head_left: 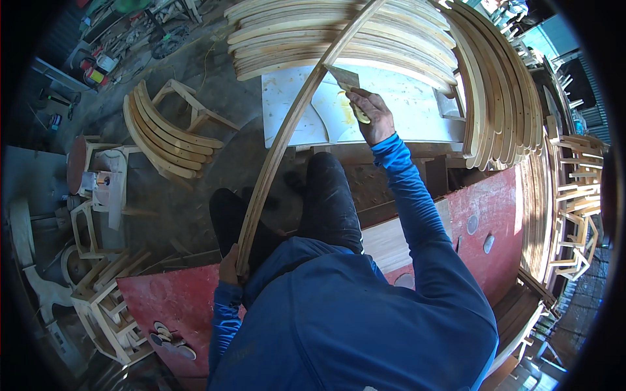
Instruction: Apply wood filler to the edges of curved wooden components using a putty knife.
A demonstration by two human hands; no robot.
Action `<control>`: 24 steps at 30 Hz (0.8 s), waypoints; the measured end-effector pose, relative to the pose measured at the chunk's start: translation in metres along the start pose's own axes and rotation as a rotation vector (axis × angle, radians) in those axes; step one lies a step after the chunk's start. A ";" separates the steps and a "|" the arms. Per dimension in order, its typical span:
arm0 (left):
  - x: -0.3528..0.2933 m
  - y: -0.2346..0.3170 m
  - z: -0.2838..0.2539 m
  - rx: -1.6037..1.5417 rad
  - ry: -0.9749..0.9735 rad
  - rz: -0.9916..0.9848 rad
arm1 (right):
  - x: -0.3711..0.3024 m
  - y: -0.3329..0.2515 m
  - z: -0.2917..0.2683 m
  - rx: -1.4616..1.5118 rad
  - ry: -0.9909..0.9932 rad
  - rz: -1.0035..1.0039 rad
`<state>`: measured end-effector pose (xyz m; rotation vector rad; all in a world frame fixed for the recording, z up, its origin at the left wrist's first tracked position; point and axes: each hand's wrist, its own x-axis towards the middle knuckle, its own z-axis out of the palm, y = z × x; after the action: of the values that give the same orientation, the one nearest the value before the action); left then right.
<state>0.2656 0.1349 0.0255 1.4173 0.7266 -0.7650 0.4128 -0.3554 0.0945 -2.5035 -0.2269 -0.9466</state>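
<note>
Head view: the left hand [228,266] gripped the near end of a long curved wooden slat [287,130], which ran away up toward the stacked slats [339,39]. The right hand [373,117], farther out, clutched a putty knife [345,81] against its far half, above the white table [417,111].

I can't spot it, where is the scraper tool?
In the head view, the putty knife is in the right hand, top centre, its blade touching the long curved wooden strip just over the white board.
</note>
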 end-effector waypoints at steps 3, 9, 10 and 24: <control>-0.003 0.001 0.002 -0.005 0.004 0.022 | 0.009 0.001 0.000 -0.026 -0.029 -0.043; -0.007 0.004 0.005 0.033 0.036 0.022 | 0.005 -0.013 -0.008 -0.052 -0.134 -0.081; -0.007 0.004 0.005 0.033 0.043 0.022 | 0.003 -0.015 -0.009 -0.034 -0.150 -0.081; -0.006 0.003 0.003 0.060 0.016 0.031 | 0.001 -0.002 0.010 -0.061 -0.040 -0.058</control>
<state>0.2645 0.1320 0.0317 1.4868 0.6980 -0.7575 0.4188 -0.3489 0.0892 -2.5858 -0.2885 -0.9407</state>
